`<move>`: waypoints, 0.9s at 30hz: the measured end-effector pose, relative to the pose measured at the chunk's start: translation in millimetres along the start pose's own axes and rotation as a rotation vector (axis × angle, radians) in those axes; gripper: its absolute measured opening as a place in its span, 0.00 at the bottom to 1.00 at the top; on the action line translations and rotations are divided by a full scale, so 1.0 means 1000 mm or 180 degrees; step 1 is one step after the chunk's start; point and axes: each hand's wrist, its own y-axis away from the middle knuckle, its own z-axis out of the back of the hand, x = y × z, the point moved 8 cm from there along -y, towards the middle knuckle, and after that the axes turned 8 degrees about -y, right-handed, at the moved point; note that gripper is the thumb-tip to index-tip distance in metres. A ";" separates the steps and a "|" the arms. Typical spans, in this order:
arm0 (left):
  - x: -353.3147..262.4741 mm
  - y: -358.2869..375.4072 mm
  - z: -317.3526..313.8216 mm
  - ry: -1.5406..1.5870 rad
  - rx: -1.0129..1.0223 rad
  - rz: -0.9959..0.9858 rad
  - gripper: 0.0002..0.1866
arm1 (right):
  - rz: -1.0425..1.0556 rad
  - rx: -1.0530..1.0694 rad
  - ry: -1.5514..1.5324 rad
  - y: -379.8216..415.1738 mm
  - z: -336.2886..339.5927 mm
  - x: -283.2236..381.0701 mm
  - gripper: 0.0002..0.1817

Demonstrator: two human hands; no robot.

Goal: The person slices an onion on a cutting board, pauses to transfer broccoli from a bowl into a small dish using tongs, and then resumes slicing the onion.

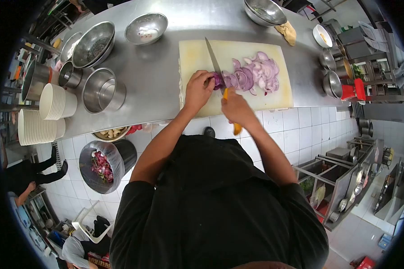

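A white cutting board (193, 54) lies on the steel table in front of me. My left hand (199, 89) grips a piece of red onion (218, 81), fingers curled over it at the board's lower left. In my right hand (238, 109) is the yellow handle of a knife (213, 56). Its blade points away from me and stands against the onion's right side, just beside my left fingers. Sliced onion (265, 74) is heaped to the right of the blade, with a few looser rings next to it.
Steel bowls (146, 28) stand on the table (166, 58), with a deep pot (104, 91) and stacked white containers (58, 102) at left. A yellow cloth (287, 32) lies by another bowl (265, 12). Below the edge stands a lined bin (101, 168) with onion scraps. Other people are at left.
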 end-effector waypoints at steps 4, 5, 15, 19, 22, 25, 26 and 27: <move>-0.003 -0.005 0.003 0.0057 0.0007 0.0070 0.10 | 0.0485 -0.0477 0.0216 -0.035 -0.015 -0.030 0.15; -0.004 -0.001 0.001 0.0107 0.0084 0.0121 0.10 | 0.0410 -0.0435 0.0132 -0.032 -0.019 -0.034 0.16; -0.035 -0.023 -0.008 -0.0431 0.0522 -0.1027 0.10 | 0.0397 -0.0678 0.0296 -0.038 0.030 -0.075 0.20; -0.026 -0.040 -0.005 -0.1171 0.1540 -0.0547 0.10 | 0.0489 -0.0662 0.0197 -0.025 0.035 -0.072 0.21; -0.013 -0.037 0.017 -0.1121 0.1210 0.0338 0.10 | 0.0499 -0.0600 0.0097 -0.013 0.029 -0.060 0.21; 0.009 -0.016 0.015 -0.0479 0.0671 0.1019 0.11 | 0.0043 -0.0159 -0.0239 0.016 0.024 -0.023 0.21; 0.012 -0.010 0.015 -0.0229 0.0455 0.1199 0.12 | -0.0144 0.0043 -0.0372 0.021 0.021 -0.015 0.21; 0.020 -0.003 0.008 -0.0005 0.0488 0.1568 0.13 | -0.0142 0.0033 -0.0376 0.018 0.018 -0.018 0.22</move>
